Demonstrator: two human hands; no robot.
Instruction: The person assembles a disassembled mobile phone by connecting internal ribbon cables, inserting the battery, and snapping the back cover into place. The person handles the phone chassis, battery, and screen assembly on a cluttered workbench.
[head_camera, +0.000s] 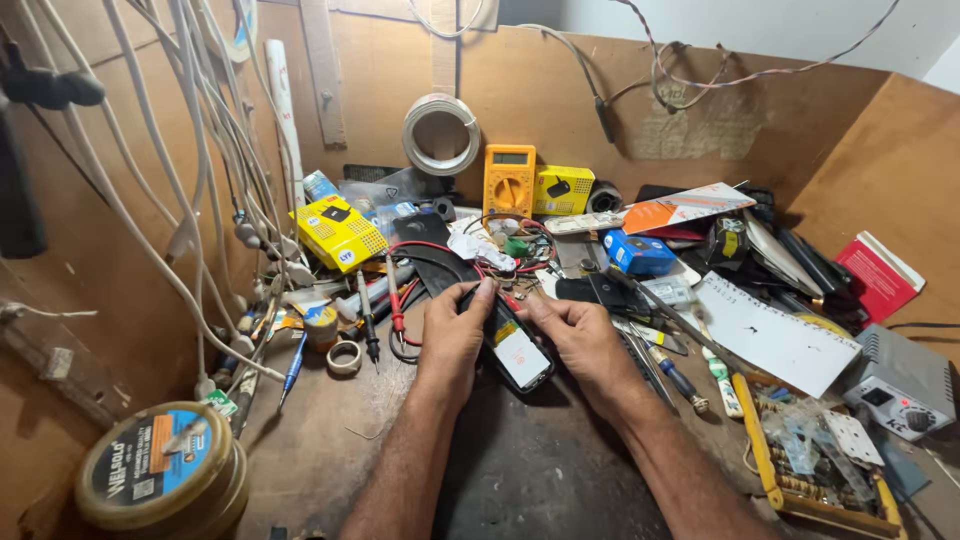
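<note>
Head view: both my forearms reach forward over the bench, my left hand and right hand curled around a small black device held between them, fingers closed on its edges. Just beyond my fingertips sits a yellow multimeter.

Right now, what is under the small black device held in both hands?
Under the small black device with a white label, gripped by the left hand and right hand, dark worn benchtop shows. Red and black wires run beside it; anything directly beneath is hidden.
</note>
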